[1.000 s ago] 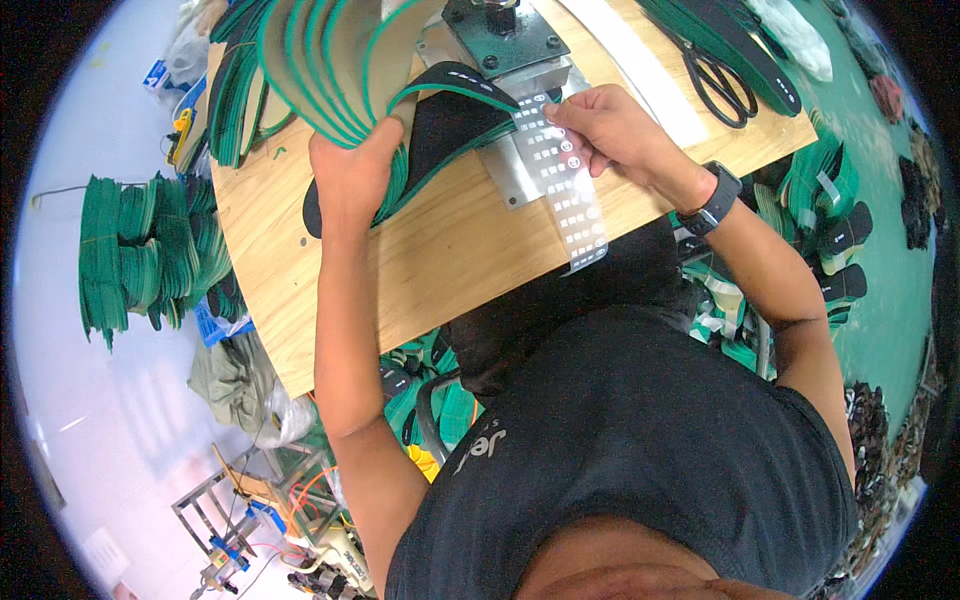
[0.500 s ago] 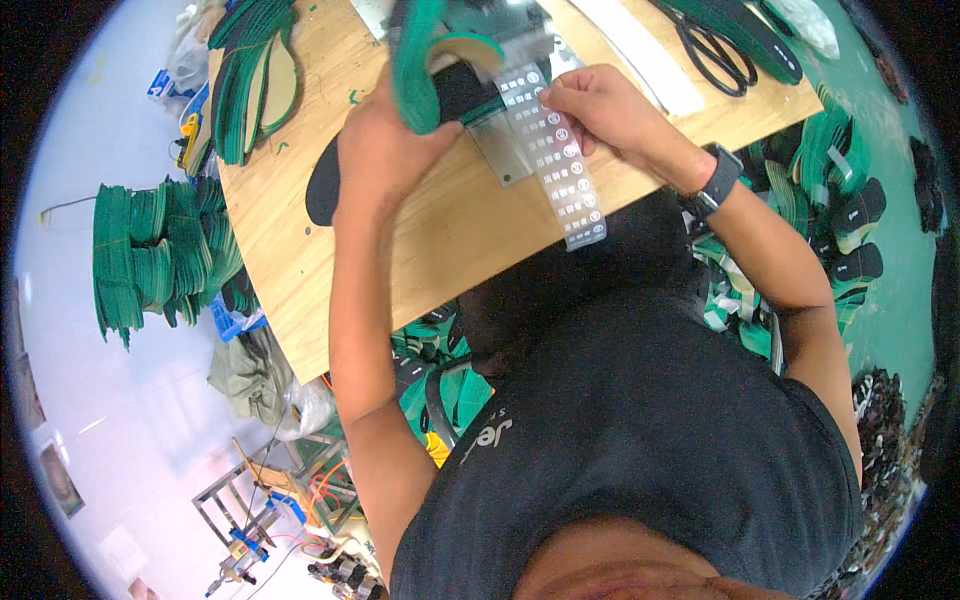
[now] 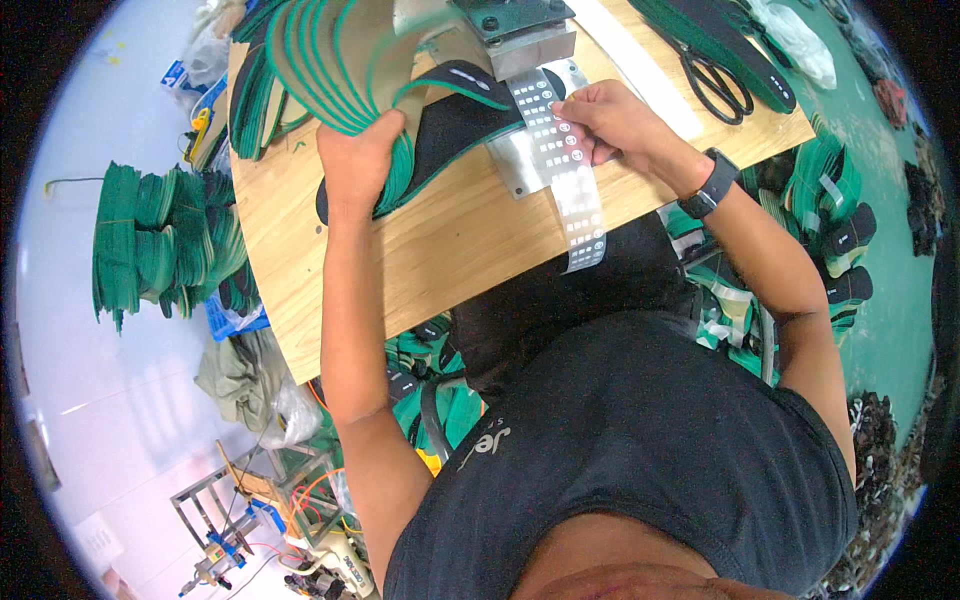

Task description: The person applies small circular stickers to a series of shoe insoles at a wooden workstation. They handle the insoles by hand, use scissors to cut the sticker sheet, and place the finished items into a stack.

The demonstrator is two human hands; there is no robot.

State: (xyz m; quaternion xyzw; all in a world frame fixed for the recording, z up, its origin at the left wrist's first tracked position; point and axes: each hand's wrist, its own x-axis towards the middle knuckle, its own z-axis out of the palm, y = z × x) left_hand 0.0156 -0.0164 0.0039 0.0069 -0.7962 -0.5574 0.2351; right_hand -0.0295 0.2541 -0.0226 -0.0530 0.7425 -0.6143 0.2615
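My left hand (image 3: 362,165) is closed around a fanned bunch of green-edged insoles (image 3: 325,70), their ends spreading upward and away. Beside it a black insole with a green edge (image 3: 455,130) lies on the table, its far end curling up near the metal press block (image 3: 535,50). My right hand (image 3: 620,125) pinches the edge of a clear strip of printed labels (image 3: 575,200). That strip runs from under the press block across a metal plate (image 3: 520,170) and hangs over the table's near edge.
Stacked insoles (image 3: 262,100) lie at the table's far left. On the right are black-handled scissors (image 3: 715,88), more insoles (image 3: 740,50) and a long white strip (image 3: 640,70). Bundled green insoles (image 3: 160,240) stand left of the wooden table (image 3: 290,260); others lie below it.
The insoles in my left hand have fanned out to the left, and the hand sits slightly lower. The press block now shows clearly above the label strip. My right hand has shifted slightly right and down.
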